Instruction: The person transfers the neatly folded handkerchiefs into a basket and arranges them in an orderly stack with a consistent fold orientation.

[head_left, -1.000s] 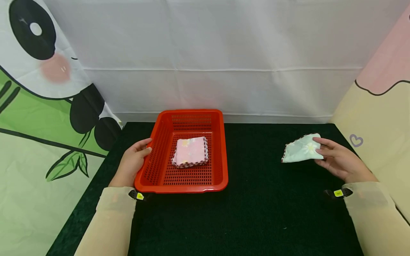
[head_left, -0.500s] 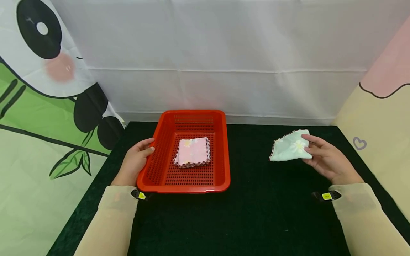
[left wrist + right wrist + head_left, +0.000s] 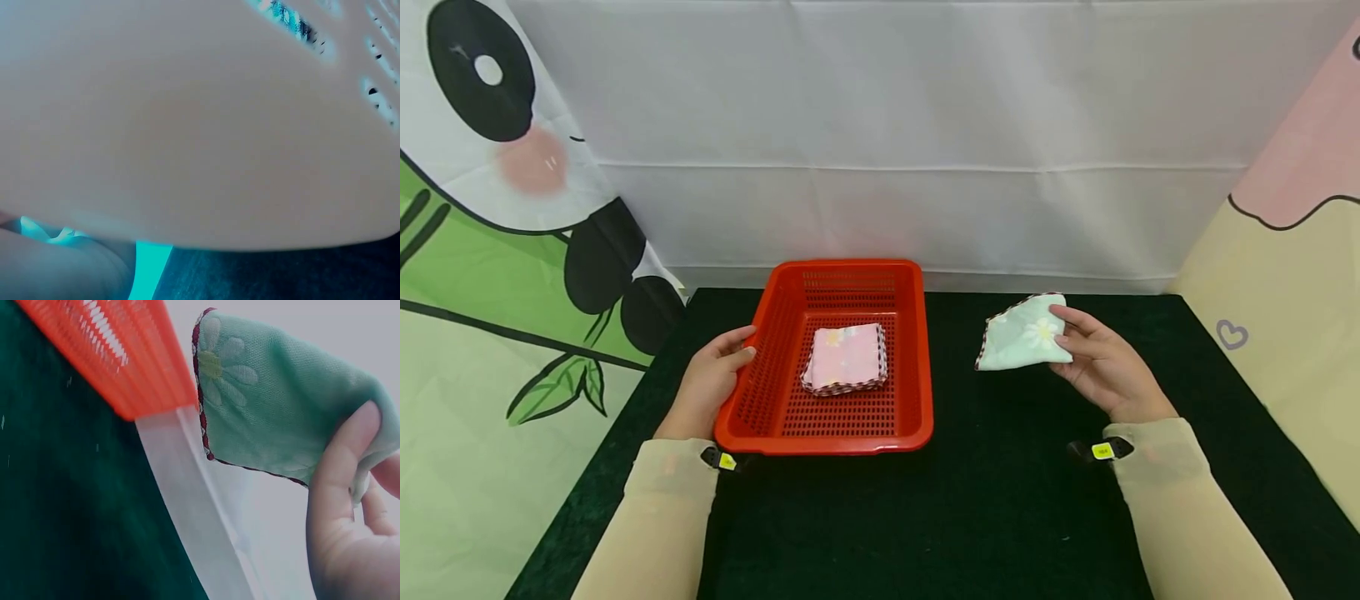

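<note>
My left hand [image 3: 706, 383] grips the left rim of a red perforated plastic basket [image 3: 760, 443]. Inside the basket lies a folded pink cloth [image 3: 848, 357] with a checked edge and pale flowers. To the right of the basket, my right hand [image 3: 1101, 362] pinches a folded mint-green cloth [image 3: 1021, 337] by its right end, above the table. A white daisy and a dark checked trim show on this cloth [image 3: 269, 394] in the right wrist view, where the thumb presses on its near face. The basket's wall [image 3: 206, 144] fills most of the left wrist view.
A dark green cloth covers the table [image 3: 1000, 500]. Behind it hangs a white curtain [image 3: 925, 150]. A printed cartoon sheet [image 3: 482, 250] stands on the left, and a cream and pink one [image 3: 1292, 292] on the right.
My right hand has moved left toward the basket, carrying the mint-green cloth slightly upward in view. My left hand, the basket and the pink cloth stay in place.
</note>
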A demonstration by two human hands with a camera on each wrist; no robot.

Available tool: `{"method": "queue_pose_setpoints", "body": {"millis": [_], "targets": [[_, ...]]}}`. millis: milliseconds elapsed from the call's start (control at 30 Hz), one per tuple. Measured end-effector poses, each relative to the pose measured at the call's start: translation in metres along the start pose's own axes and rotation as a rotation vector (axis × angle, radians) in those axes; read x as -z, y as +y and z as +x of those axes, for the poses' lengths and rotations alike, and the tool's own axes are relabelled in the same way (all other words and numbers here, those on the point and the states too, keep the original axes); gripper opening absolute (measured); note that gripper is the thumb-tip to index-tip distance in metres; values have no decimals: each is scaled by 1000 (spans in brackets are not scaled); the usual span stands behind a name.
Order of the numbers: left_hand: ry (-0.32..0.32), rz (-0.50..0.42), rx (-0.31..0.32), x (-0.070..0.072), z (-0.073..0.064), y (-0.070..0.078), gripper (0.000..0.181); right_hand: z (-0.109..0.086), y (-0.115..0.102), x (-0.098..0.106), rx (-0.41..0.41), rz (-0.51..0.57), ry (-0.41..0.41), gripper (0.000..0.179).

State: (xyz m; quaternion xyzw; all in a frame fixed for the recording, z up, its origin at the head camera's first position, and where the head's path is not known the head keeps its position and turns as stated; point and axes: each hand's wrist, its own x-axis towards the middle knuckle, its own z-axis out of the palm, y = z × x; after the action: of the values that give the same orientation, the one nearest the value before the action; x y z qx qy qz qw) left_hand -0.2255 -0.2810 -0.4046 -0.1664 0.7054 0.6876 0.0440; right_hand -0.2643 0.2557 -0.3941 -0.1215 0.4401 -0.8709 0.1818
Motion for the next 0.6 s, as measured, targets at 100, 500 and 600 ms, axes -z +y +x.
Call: {"method": "queue_pose_setpoints", "body": {"millis": [100, 500, 600], "targets": [[3, 8, -3, 0, 0, 0, 50, 7, 6, -11, -3, -12, 15, 43], [3, 14, 3, 1, -1, 1, 51, 35, 26, -50, -36, -17, 30, 43], [-3, 14, 3, 1, -1, 2, 51, 40, 29, -58, -38, -15, 29, 44]]}}
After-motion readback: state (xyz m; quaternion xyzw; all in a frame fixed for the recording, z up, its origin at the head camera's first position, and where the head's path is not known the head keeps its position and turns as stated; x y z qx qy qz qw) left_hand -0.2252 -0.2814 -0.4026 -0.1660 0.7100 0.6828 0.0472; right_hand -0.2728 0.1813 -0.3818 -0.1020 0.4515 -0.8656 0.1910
